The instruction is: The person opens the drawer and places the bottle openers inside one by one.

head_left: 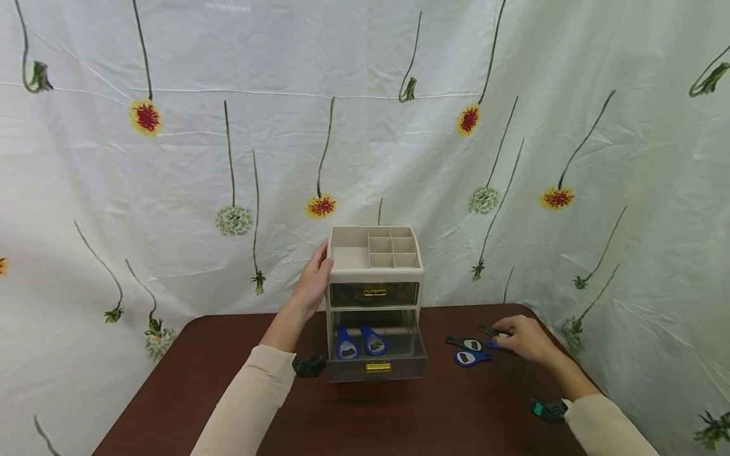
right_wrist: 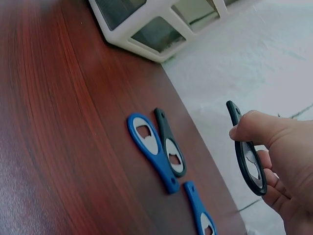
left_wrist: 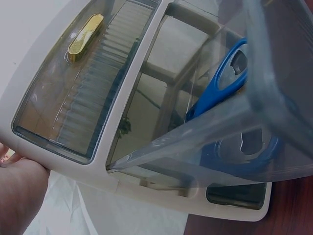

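Observation:
A beige drawer organizer [head_left: 376, 276] stands on the table, its lower clear drawer [head_left: 399, 368] pulled out. Two blue bottle openers [head_left: 373, 342] lie in that drawer. Along the organizer's left side my left hand [head_left: 310, 278] rests, its fingertips partly hidden behind the edge. My right hand [right_wrist: 293, 161] pinches a black bottle opener [right_wrist: 249, 164] between thumb and fingers, raised above the table. Beneath it on the tabletop lie a blue bottle opener [right_wrist: 154, 152], another black bottle opener [right_wrist: 171, 149] and a second blue one [right_wrist: 199, 210].
The dark red-brown table [head_left: 376, 424] runs back to a white flowered cloth [head_left: 365, 139]. The organizer's upper drawer [head_left: 350, 294], with a gold handle, is closed. Small compartments [head_left: 393, 244] divide its top.

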